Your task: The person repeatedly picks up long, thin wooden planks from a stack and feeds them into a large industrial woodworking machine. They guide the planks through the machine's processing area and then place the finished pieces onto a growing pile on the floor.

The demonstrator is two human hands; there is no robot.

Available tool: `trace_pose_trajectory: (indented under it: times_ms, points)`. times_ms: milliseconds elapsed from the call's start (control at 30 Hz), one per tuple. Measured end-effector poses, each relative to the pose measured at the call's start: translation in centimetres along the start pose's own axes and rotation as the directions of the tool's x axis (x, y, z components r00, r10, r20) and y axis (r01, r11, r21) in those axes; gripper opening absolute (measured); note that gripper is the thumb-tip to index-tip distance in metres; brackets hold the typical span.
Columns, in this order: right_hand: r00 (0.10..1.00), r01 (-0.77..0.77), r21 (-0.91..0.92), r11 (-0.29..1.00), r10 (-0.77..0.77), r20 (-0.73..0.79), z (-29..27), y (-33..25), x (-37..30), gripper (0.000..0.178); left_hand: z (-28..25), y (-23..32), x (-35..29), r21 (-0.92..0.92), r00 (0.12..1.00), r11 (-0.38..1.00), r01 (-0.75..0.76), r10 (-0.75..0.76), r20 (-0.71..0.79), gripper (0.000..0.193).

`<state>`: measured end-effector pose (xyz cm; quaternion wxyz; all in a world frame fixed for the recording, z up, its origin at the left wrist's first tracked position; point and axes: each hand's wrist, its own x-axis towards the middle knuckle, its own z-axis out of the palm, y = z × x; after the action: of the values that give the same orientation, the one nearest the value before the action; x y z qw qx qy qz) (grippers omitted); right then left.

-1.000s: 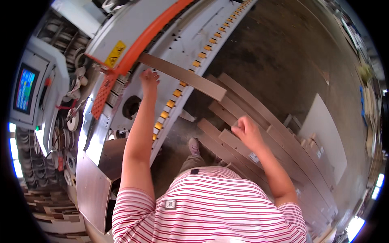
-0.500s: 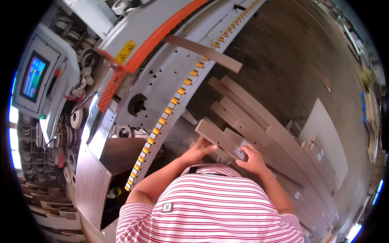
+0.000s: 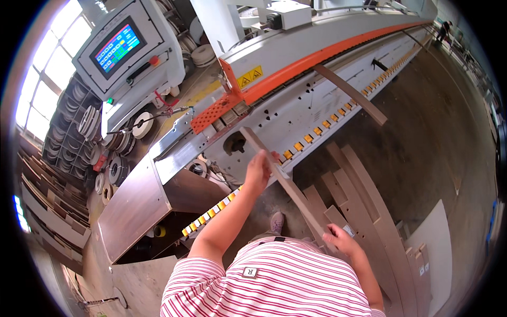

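A narrow, straight wood-toned board (image 3: 297, 194) runs slantwise in front of me, and both hands hold it. My left hand (image 3: 258, 172) is closed around it toward the far end, which reaches over the machine's grey side near the round dark opening. At the near end, my right hand (image 3: 342, 240) grips the board with the thumb on top. Beneath and to the right lies a stack of similar boards (image 3: 369, 222), some with drilled holes and white labels. A second board (image 3: 353, 94) sticks out from the machine farther along.
The long machine has an orange perforated guard (image 3: 214, 115) and a row of yellow rollers (image 3: 308, 138). A control panel (image 3: 117, 46) with a lit screen stands left, beside rolls of edging strip (image 3: 142, 125). A brown cabinet (image 3: 132, 211) is at lower left. Another person (image 3: 444, 31) stands far off.
The board has been raised from above the stack and swung forward-left over the machine's edge, both hands moving with it. My view has turned left and up. The protruding board sits farther along.
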<state>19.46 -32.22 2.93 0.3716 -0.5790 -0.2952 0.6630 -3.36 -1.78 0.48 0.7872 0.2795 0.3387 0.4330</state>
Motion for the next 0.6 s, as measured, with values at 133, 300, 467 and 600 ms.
trace_pose_trajectory:
  times_ms: [133,300,467,600]
  points:
    - [0.999,0.026,-0.086,0.996,-0.029,-0.031,1.0,-0.2,1.7,0.038,-1.3,2.4,4.2,-0.294,0.982,0.945,-0.144,0.1,-0.161,0.037]
    - [0.989,0.141,0.105,0.984,-0.135,-0.061,3.6,-0.3,6.3,0.027,-4.8,4.0,8.4,-0.17,0.988,0.98,-0.102,0.08,-0.132,0.032]
    - [0.972,0.227,0.121,0.966,-0.216,-0.092,4.9,-3.3,9.5,0.028,-4.3,4.5,9.7,-0.06,0.98,0.995,-0.08,0.067,-0.186,0.021]
    - [0.971,0.229,0.14,0.963,-0.217,-0.097,5.0,-3.5,10.9,0.029,-3.6,5.0,10.6,0.006,0.949,0.996,-0.095,0.092,-0.3,0.024]
